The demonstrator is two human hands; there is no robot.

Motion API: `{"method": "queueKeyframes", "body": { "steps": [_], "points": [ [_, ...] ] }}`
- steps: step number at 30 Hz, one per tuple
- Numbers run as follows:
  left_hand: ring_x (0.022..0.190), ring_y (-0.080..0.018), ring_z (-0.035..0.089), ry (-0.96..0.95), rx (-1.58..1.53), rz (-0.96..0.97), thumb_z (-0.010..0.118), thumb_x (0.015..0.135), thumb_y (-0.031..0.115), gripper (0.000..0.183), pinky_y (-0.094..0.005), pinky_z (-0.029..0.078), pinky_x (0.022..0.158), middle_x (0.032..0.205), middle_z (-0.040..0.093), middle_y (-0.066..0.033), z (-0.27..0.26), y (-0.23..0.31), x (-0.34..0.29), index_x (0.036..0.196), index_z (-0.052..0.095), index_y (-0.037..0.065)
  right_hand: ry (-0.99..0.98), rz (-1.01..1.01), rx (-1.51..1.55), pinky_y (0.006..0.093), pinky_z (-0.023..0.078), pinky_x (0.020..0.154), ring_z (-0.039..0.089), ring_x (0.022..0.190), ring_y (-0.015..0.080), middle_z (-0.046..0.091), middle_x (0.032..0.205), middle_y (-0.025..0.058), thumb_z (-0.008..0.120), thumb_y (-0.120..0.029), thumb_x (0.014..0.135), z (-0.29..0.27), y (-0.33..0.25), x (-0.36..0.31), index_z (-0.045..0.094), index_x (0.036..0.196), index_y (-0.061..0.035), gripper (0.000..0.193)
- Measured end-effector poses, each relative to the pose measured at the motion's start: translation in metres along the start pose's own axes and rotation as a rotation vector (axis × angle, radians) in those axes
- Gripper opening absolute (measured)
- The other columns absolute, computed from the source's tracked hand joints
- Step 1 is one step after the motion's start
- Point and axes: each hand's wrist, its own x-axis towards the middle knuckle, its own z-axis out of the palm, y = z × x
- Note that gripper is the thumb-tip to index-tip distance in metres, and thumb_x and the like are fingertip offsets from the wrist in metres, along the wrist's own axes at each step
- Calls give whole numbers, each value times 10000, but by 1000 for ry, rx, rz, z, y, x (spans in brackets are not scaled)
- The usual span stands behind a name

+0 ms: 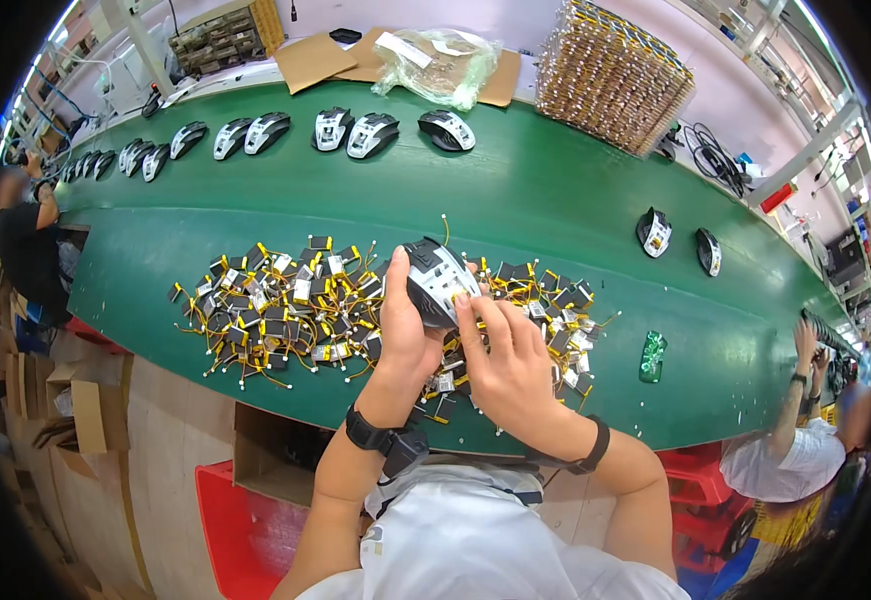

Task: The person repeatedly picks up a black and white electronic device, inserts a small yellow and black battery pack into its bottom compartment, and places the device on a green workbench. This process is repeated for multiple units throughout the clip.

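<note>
My left hand (407, 325) is closed around a black-and-white computer mouse (441, 280), lifted over the bench with its inner parts showing through openings in the top. The fingers of my right hand (511, 368) are bent together against the mouse's lower right edge. Whether a small part is pinched under those fingertips is hidden. Behind and around both hands spreads a heap of small battery packs (300, 290), silver and black with yellow tape and thin leads ending in white plugs. One thin lead with a pale tip shows just above the mouse.
Similar mice (373, 135) stand in a row along the green bench (555, 200); two more sit at right. Near the right edge lies a green circuit board (652, 357). A stack of trays (615, 78) and plastic wrap (440, 65) are behind. Co-workers sit at both ends.
</note>
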Motion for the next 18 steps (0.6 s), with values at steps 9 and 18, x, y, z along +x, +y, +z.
{"method": "queueKeyframes", "body": {
  "steps": [9,18],
  "points": [
    [847,-274,713,-31,43,91,349,1029,507,512,-393,594,771,1020,700,-164,0,-5,-1,1127,586,63,212,103,408,350,526,651,631,776,222,650,939,48,820,-75,708,-3,23,12,732,880,-65,193],
    [879,-270,712,-114,78,120,379,1026,485,512,-394,592,797,1054,687,-180,6,0,-9,1184,564,35,-72,605,1036,239,422,583,590,739,104,660,819,19,815,-96,736,-10,35,14,734,822,-69,121]
  ]
}}
